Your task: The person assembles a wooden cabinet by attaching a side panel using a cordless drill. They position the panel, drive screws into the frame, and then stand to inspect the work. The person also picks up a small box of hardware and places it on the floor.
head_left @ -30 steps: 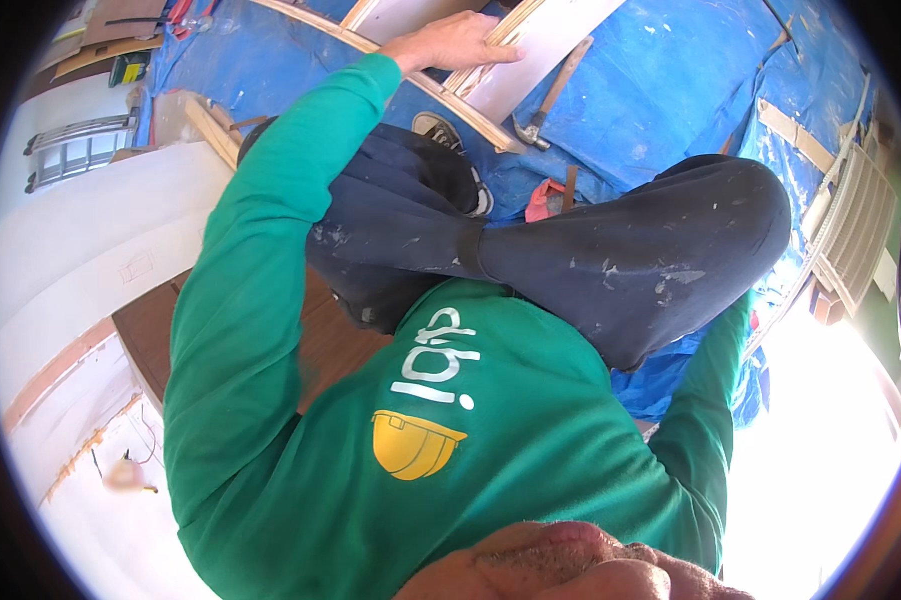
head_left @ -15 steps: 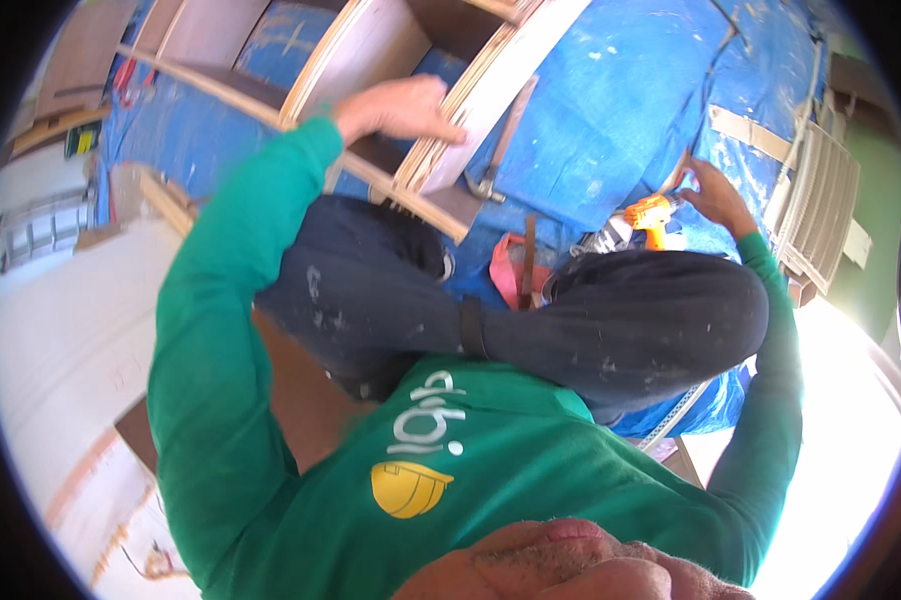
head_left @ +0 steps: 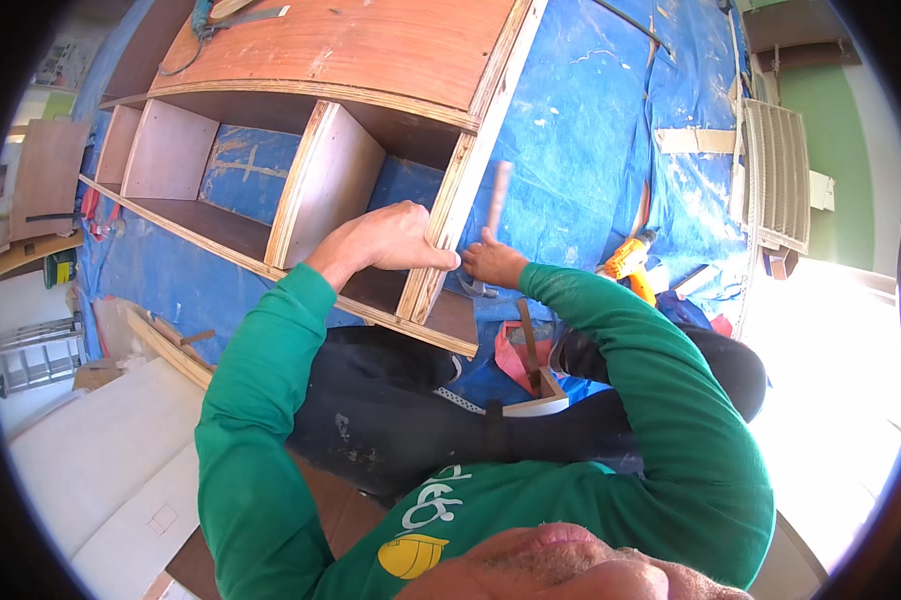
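Observation:
My left hand (head_left: pixel 395 235) is closed, its fingers curled and its thumb lying across the front plywood edge of a wooden shelf unit (head_left: pixel 303 180). What it holds, if anything, is hidden. Just beyond that edge, my right hand (head_left: pixel 495 262) is closed, with its fingertips close to my left thumb. I cannot make out what is between its fingers. A hammer (head_left: pixel 499 190) is partly covered by my right hand. Its handle shows above the hand and its metal head below; I cannot tell whether the hand grips it.
A blue sheet (head_left: pixel 580 130) covers the floor. An orange drill (head_left: pixel 630 260) lies right of my right hand. Near my legs are a red bag (head_left: pixel 510 355) and a metal strip. A power tool (head_left: pixel 202 20) rests on the unit's top panel; a ladder (head_left: pixel 35 350) stands left.
My right hand has moved left from beside the orange drill to the hammer and the shelf edge. The view has shifted, showing more of the shelf unit. My left hand stays at the edge.

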`<action>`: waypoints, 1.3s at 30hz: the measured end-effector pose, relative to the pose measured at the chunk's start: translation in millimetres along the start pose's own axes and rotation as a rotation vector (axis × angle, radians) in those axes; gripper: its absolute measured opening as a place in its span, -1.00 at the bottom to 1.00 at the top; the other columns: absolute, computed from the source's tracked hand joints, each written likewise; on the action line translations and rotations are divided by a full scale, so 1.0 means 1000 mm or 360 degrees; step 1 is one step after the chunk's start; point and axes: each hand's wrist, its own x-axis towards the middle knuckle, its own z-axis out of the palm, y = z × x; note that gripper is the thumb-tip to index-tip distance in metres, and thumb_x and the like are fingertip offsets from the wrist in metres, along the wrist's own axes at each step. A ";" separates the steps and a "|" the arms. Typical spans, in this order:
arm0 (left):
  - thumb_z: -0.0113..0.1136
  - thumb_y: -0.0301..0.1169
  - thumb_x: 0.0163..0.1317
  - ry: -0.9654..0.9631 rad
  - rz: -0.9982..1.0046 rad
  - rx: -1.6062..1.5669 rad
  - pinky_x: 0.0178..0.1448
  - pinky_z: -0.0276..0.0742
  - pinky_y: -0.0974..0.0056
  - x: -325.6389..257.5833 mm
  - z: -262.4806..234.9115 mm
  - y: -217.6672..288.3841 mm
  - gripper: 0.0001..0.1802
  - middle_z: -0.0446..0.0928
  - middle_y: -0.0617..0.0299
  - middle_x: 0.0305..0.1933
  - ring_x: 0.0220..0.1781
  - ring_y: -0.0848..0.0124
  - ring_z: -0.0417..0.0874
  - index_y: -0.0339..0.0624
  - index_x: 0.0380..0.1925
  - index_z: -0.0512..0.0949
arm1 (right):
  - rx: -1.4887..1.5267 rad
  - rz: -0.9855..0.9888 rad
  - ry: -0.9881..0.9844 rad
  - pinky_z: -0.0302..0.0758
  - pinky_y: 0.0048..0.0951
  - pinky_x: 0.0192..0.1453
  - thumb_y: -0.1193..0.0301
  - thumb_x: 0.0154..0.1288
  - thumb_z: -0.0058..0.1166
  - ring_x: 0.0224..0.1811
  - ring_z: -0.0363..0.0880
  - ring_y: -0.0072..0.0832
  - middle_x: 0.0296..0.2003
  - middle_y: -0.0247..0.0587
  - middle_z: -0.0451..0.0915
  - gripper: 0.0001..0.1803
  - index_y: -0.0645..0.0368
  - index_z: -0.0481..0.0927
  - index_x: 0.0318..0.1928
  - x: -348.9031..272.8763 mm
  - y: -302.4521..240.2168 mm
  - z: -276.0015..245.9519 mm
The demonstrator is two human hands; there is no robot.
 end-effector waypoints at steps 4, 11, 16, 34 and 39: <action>0.30 0.11 0.21 -0.0030 -0.0006 0.0126 -0.01 0.64 -0.01 0.010 0.004 -0.009 -0.39 0.74 -0.21 -0.24 -0.18 -0.07 0.77 -0.31 -0.16 0.74 | 0.0446 0.0238 -0.0588 0.58 0.10 0.19 0.33 0.43 0.08 0.08 0.73 -0.14 -0.07 -0.16 0.74 -0.79 0.02 0.75 -0.08 -0.026 0.007 -0.006; 0.35 0.29 0.16 -0.0147 -0.0121 0.0066 -0.14 0.72 0.05 0.009 -0.003 -0.018 -0.27 0.77 -0.03 -0.13 -0.14 0.11 0.80 -0.20 -0.07 0.77 | 0.1036 0.1035 -0.0400 0.57 0.18 0.06 0.25 0.46 0.15 0.01 0.70 0.15 -0.10 0.17 0.71 -0.62 0.07 0.51 0.20 -0.111 -0.023 -0.156; 0.43 0.14 0.13 0.0048 -0.0086 -0.0161 -0.20 0.84 0.14 0.015 -0.002 -0.005 -0.33 0.77 0.07 -0.12 -0.16 0.21 0.83 -0.28 -0.07 0.74 | 0.0810 0.1154 0.0213 0.59 0.20 -0.12 0.18 0.52 0.15 -0.14 0.69 0.23 -0.16 0.17 0.70 -0.61 0.16 0.47 0.16 -0.145 -0.064 -0.252; 0.36 -0.03 0.19 0.0393 0.0204 0.0004 -0.25 0.79 0.17 0.006 0.017 -0.008 -0.46 0.76 -0.06 -0.27 -0.34 0.20 0.83 -0.42 -0.22 0.71 | 0.0609 0.0862 0.0458 0.67 0.05 -0.32 0.22 0.58 0.06 -0.34 0.73 0.13 -0.32 0.11 0.70 -0.72 0.19 0.42 -0.09 -0.067 -0.108 -0.271; 0.37 -0.04 0.19 0.0355 0.0230 -0.0043 -0.25 0.78 0.16 0.015 0.016 -0.018 -0.47 0.75 -0.05 -0.27 -0.33 0.20 0.82 -0.41 -0.24 0.71 | 0.0589 0.0855 0.0415 0.67 0.08 -0.27 0.24 0.57 0.04 -0.30 0.74 0.14 -0.28 0.12 0.71 -0.73 0.20 0.43 -0.04 -0.061 -0.113 -0.281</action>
